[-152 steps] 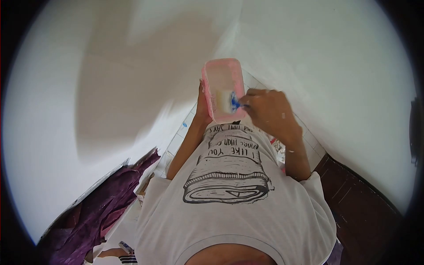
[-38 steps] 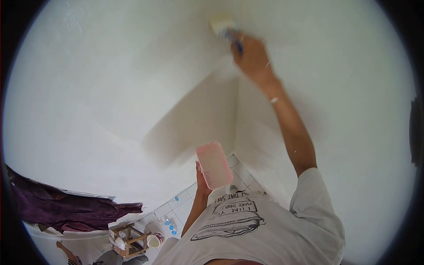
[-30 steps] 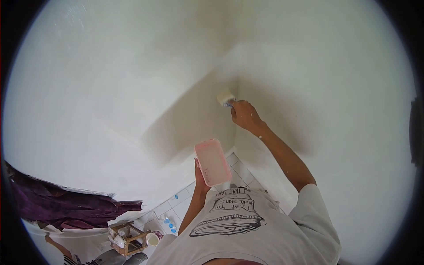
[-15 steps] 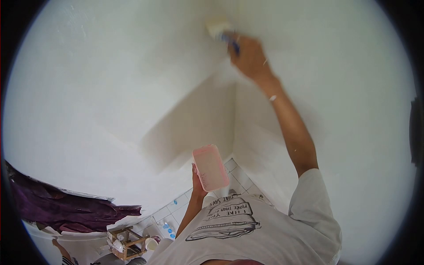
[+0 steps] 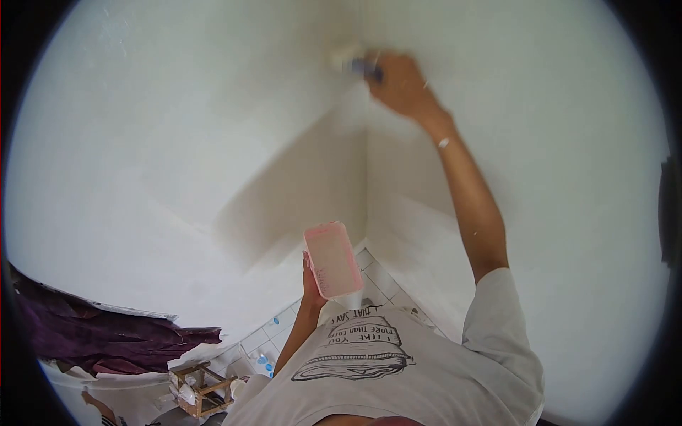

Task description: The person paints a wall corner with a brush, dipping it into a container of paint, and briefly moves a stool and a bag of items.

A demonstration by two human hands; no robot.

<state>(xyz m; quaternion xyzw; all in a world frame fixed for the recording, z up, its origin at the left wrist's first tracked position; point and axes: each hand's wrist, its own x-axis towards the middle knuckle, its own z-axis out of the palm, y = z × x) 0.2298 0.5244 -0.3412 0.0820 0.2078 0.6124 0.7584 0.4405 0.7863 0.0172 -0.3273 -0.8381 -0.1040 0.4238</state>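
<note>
My right hand (image 5: pixel 400 84) is raised high, closed around the handle of a paintbrush (image 5: pixel 351 61). The pale bristles are at the white wall (image 5: pixel 284 99), just left of the corner, and motion blurs them. Lower down, my left hand (image 5: pixel 310 285) grips the side of a pink rectangular plastic tub (image 5: pixel 334 260) in front of my chest. Pale paint-like liquid fills part of the tub, with smears on its inner wall. Most of my left fingers are hidden behind it. Small white spots mark my right wrist and forearm.
White floor tiles (image 5: pixel 288 317) show below the wall corner. At lower left lie a dark purple cloth (image 5: pixel 106 334), a wooden stool (image 5: pixel 200 389), a white container (image 5: pixel 237 388) and small blue-and-white items (image 5: pixel 264 363). Another person's arm (image 5: pixel 98 406) shows at the bottom left edge.
The paintbrush has tilted and dipped slightly while staying near the corner. The tub and my left hand appear a little higher and further left, as the whole view has shifted slightly.
</note>
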